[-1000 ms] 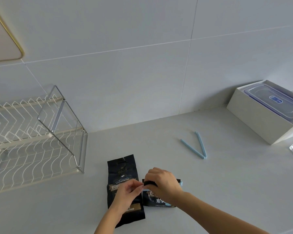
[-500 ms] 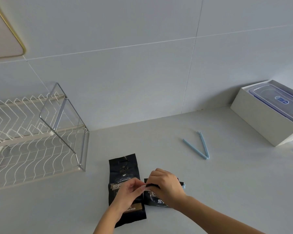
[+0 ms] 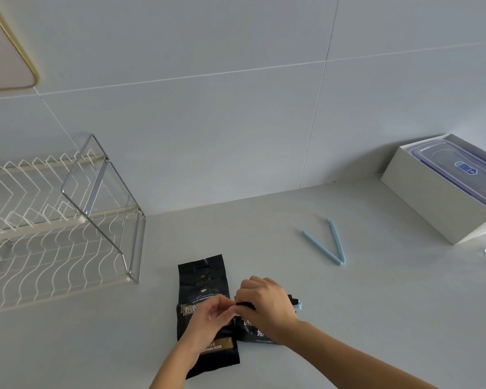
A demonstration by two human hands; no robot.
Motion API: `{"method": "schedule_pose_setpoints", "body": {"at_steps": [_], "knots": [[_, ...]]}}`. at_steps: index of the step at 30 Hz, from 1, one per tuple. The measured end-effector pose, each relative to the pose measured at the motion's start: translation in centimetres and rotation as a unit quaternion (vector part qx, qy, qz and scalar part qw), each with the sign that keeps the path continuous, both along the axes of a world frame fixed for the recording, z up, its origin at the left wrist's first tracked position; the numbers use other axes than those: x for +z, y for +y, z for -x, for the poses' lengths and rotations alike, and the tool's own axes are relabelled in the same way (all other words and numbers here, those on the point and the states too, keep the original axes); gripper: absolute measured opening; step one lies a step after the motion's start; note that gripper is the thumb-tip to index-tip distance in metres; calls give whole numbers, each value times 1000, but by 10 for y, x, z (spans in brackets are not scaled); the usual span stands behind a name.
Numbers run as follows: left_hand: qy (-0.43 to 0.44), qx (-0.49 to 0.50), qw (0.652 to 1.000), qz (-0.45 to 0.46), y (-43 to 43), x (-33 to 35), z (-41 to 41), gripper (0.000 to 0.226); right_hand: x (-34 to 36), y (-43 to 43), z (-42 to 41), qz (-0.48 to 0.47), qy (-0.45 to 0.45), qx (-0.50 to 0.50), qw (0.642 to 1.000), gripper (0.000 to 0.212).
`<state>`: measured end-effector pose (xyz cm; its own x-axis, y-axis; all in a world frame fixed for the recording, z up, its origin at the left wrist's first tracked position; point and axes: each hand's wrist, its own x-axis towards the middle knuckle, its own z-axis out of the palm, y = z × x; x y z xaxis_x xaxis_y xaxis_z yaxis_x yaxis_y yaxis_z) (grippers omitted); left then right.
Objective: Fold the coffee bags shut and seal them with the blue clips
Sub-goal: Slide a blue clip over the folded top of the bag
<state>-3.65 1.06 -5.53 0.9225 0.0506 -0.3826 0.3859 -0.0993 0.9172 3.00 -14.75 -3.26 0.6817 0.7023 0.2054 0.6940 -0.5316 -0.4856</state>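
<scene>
1. The two coffee bags lie side by side on the grey counter (image 3: pixel 376 318), near its front edge. The left bag (image 3: pixel 201 276) lies flat and long, its top not folded yet. The right bag (image 3: pixel 257 331) looks shorter, because its top is already rolled down under the hands
2. The right hand (image 3: pixel 267 303) covers the rolled top of the right bag with curled fingers, pressing and pinching the fold. The left hand (image 3: pixel 211 315) pinches at the left end of the same fold with thumb and fingertips. A light blue clip end (image 3: pixel 298 305) shows at the right side of the fold, so I judge that the clip is being closed on it; if it has snapped shut I cannot tell
3. The bags are black film with a matte shine and printed letters, thin and soft. I judge them light and a little slippery; the fold will likely spring open if released, so it is best held at both ends of the roll
4. The second blue clip (image 3: pixel 334 245) lies open in a V shape, well apart to the right. It looks like thin stiff plastic, light, and it is best taken by one long arm near the hinge
5. A white wire dish rack (image 3: pixel 54 234) stands at the left, and a white box (image 3: pixel 432 197) holding a clear lidded container is at the right
</scene>
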Motion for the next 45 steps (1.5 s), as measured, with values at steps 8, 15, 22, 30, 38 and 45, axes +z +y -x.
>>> {"method": "schedule_pose_setpoints", "body": {"at_steps": [8,15,22,30,38,45], "knots": [[4,-6,1000,1,-1,10,0,21,1,-2,-2,-7,8,5,1000,25],[12,26,999,-43,-5,18,-5,30,20,-13,-23,-40,121,-8,992,22],[-156,-115,924,-329,-31,43,-25,17,-13,-61,-20,-156,287,-251,911,29],[-193,-124,897,-378,-75,46,-38,12,-19,-47,-4,-302,389,-290,820,35],[-225,-99,902,-354,-90,43,-37,4,-21,-54,-2,-332,455,-229,794,32],[-256,-64,890,-373,-95,38,-27,17,-24,-55,-6,-346,371,-248,825,33]]}}
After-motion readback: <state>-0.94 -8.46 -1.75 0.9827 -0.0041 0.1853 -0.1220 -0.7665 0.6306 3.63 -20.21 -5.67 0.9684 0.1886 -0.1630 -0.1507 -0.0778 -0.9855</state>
